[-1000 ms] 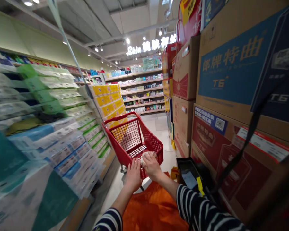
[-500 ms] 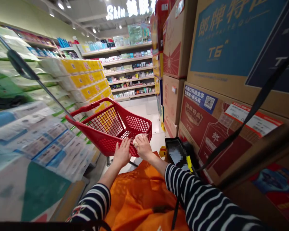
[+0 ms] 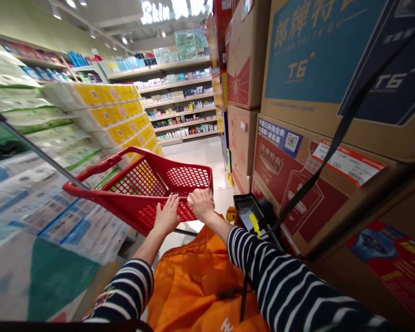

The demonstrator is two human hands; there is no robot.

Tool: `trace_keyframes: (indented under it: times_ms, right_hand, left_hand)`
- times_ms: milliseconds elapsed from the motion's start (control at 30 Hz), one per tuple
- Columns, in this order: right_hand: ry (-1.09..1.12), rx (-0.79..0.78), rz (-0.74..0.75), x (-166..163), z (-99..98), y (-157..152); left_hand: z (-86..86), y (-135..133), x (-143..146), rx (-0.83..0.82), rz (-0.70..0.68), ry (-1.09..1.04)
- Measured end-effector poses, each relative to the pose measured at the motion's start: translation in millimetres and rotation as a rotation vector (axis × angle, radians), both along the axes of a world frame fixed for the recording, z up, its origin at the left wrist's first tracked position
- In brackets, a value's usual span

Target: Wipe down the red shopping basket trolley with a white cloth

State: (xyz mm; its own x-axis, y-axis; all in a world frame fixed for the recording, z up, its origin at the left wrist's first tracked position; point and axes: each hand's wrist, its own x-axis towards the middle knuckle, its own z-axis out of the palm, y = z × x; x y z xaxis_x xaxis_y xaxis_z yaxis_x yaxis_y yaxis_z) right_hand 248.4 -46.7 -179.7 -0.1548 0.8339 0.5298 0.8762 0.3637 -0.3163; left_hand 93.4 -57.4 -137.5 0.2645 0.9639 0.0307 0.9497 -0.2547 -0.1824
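While I stood in the aisle, my left hand (image 3: 168, 216) lay flat, fingers spread, against the near wall of the red cart basket (image 3: 183, 177) in the middle of the frame. My right hand (image 3: 201, 204) curled over its rim just beside the left one; whether it really gripped, I could not tell.

Stacked cardboard fills 3 o'clock: a blue-printed carton (image 3: 332, 60) sits on a red-printed carton (image 3: 290, 175). Wrapped tissue packs (image 3: 38, 203) line 9 o'clock, with yellow packs (image 3: 114, 110) at 11. Stocked back shelves (image 3: 180, 106) stand at 12 under a lit Skin sign (image 3: 152, 9). An orange bag (image 3: 193, 286) lies at 6, and a black strap (image 3: 332, 145) slants across 4
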Motion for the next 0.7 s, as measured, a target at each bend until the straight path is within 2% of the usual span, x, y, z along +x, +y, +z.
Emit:
trace_keyframes:
  times_ms: [133, 200, 300, 433, 500, 633, 700]
  right_hand:
    - [-0.020, -0.030, -0.047, 31.9, 2.9, 3.5]
    - [0.004, -0.062, -0.091, 37.5, 5.6, 5.6]
    - [0.043, -0.080, -0.117, 21.6, 8.9, 8.1]
    - [-0.048, -0.001, 0.079, -12.8, 7.2, 7.3]
    - [-0.084, 0.002, 0.111, -15.8, 4.3, 5.8]
    - [-0.052, -0.070, -0.010, 13.8, 0.8, 6.8]
    - [0.015, -0.106, -0.123, 31.1, 2.3, 9.6]
  left_hand:
    - [3.0, 2.1, -16.3, 0.045, 0.111, -0.015]
    - [2.2, 1.3, -16.9, 0.058, 0.094, -0.005]
    - [0.7, -1.0, -5.5, 0.051, 0.077, -0.005]
    - [3.7, -2.2, 6.8, 0.033, 0.015, -0.004]
    - [7.1, -1.9, 2.8, 0.044, 0.021, -0.017]
    - [12.7, -1.4, -16.4, 0.107, 0.147, -0.030]
    - [12.9, -2.4, -21.5, 0.113, 0.148, -0.015]
